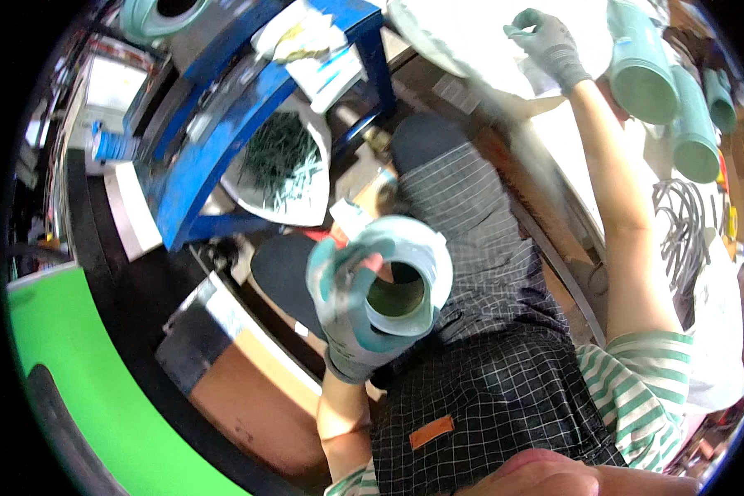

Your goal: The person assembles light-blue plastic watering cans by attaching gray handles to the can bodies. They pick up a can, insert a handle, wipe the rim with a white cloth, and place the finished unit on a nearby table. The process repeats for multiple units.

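Currently one green pipe (429, 248) is in work, held over the lap, mouth toward the camera; whether it is finished, I cannot tell. The left hand (347, 302), gloved, wraps round its side, fingers curled at the rim. The right hand (550, 51), gloved too, is well apart from it, over the white table (564, 140), fingers bent; whether they pinch anything, I cannot tell. More pipes (643, 89) lie along the right, and a round green piece (145, 21) sits at the upper left; which are done and which are left is not clear. Beside the blue bench (176, 207), a white bin (318, 198) holds a heap of dark green strips (279, 153), paler ones at its near edge; they look like offcuts, so I judge some cutting is done. At the right, a white bag (717, 331) stands by grey coils (682, 236); its contents do not show, nor do those of the brown carton (260, 393) at the lower left
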`<state>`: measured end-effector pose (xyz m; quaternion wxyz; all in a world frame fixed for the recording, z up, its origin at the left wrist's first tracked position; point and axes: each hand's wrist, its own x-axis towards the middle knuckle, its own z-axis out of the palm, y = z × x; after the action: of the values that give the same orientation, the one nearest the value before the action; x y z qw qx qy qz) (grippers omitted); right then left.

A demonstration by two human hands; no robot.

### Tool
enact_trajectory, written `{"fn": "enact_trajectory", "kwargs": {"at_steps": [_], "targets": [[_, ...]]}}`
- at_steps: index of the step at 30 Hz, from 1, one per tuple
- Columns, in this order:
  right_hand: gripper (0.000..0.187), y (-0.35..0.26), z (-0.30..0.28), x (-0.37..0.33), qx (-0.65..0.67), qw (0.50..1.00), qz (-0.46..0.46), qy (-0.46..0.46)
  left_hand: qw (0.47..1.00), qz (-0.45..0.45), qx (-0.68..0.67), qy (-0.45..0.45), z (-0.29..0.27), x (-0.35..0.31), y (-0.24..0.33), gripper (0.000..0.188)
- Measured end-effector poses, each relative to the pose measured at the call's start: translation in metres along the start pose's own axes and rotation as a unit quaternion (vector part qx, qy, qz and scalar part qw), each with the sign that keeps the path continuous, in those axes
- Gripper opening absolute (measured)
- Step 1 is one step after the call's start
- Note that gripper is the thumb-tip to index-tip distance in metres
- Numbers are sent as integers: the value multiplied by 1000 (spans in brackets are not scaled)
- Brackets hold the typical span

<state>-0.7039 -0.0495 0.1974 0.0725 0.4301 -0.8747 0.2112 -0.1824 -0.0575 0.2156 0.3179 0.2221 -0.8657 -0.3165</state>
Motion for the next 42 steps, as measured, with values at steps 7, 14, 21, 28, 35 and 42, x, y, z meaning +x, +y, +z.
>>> {"fn": "enact_trajectory", "kwargs": {"at_steps": [7,14,21,28,35,42], "targets": [[25,14,-32,-3,384,920,76,25,995,58,80,-10,20,0,5,96],[37,-172,-74,-148,608,708,23,-359,985,34,-43,162,25,9,14,35],[43,-211,-57,-222,455,826,-251,-216,972,120,187,73,15,-15,0,43],[27,-223,-63,-210,279,760,-579,-100,974,108,183,74,11,-23,-11,34],[28,-224,-33,-194,230,736,-630,-90,970,58,237,1,-5,-9,0,34],[35,-225,-35,-206,222,767,-590,-116,957,22,290,16,-12,-3,30,61]]}}
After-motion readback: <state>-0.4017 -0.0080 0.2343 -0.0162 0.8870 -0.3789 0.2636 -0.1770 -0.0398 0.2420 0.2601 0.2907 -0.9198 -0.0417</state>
